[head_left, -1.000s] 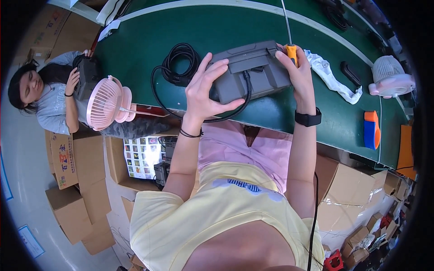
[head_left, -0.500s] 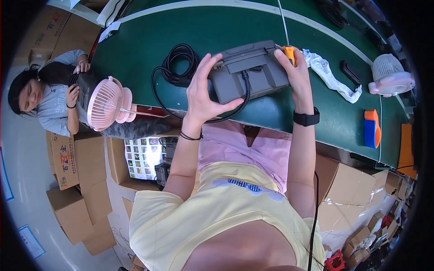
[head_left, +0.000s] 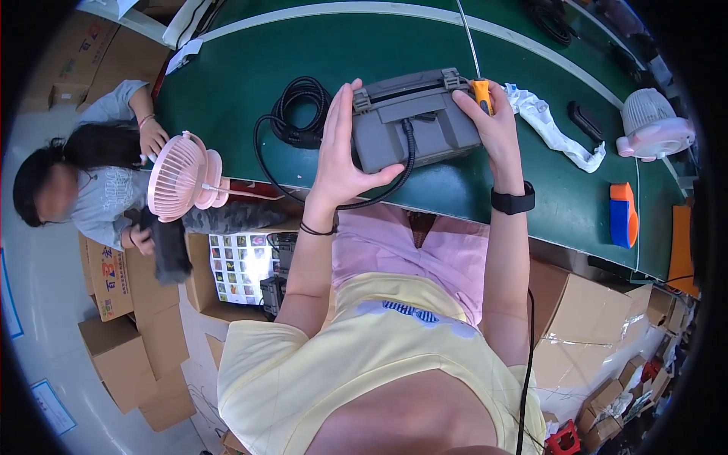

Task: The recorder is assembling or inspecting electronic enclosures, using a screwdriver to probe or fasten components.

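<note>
A grey plastic box (head_left: pixel 451 125) with two latches rests near the front edge of the green bench. Flat against its left side lies my left hand (head_left: pixel 340 148), fingers straight and thumb on the front, bracing the box. My right hand (head_left: pixel 497 125) grips its right end, with the thumb near the right latch (head_left: pixel 452 77). Tucked in that same hand is a screwdriver (head_left: pixel 481 92) with an orange and black handle, its shaft pointing away. A black corrugated cable (head_left: pixel 410 144) leaves the front of the box and runs left to a coil (head_left: pixel 300 110).
Right of the box lie crumpled white wrapping (head_left: pixel 550 129), a black handle-shaped piece (head_left: pixel 586 121) and an orange-blue tape roll (head_left: pixel 623 216). Fans stand at left (head_left: pixel 182 176) and right (head_left: pixel 654 125). A co-worker (head_left: pixel 110 178) handles a dark item at left. An open carton (head_left: pixel 199 265) sits below.
My left fingers have straightened off the left latch, and my right thumb has shifted, showing the right latch. The box has moved slightly left. The co-worker's hands have parted, lowering a dark item.
</note>
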`<move>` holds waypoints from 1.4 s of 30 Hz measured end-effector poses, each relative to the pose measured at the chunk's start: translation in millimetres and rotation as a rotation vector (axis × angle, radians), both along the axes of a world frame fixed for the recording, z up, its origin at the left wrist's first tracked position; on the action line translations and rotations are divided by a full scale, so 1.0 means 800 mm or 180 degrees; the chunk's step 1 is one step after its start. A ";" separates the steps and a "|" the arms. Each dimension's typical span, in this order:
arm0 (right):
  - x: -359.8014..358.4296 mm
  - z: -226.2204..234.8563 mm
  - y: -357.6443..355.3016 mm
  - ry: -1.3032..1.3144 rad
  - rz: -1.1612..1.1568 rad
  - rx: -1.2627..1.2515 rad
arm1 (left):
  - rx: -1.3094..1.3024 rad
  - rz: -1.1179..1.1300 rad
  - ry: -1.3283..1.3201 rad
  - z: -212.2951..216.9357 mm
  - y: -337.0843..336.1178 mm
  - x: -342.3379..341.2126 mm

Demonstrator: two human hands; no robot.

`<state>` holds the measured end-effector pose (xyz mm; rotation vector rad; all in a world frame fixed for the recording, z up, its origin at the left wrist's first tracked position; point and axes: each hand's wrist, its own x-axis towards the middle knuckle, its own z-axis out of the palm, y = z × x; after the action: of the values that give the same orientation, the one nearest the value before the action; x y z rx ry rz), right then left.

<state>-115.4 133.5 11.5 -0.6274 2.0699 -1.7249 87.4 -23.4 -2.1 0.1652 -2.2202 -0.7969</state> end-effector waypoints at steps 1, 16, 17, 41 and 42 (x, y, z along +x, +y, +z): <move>0.001 0.000 0.000 0.0097 -0.0007 -0.0046 | 0.0068 -0.0044 -0.0041 0.001 -0.002 0.000; 0.014 0.016 0.001 0.1843 0.0390 -0.0770 | 0.0424 -0.0145 0.0386 -0.013 -0.006 0.000; 0.015 0.014 0.001 0.1883 0.0312 -0.0839 | 0.0377 -0.0172 0.0405 -0.013 -0.005 0.001; 0.011 -0.001 0.029 0.2483 0.0389 -0.0443 | -0.0721 0.0245 0.0725 -0.006 -0.002 0.002; 0.015 -0.001 0.031 0.2382 0.0425 -0.0447 | -0.0727 0.0239 0.0725 -0.008 -0.001 0.001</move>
<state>-103.4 158.4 10.8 -1.6147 2.2794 -1.7258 88.3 -23.8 -8.9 0.0430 -2.0567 -0.4904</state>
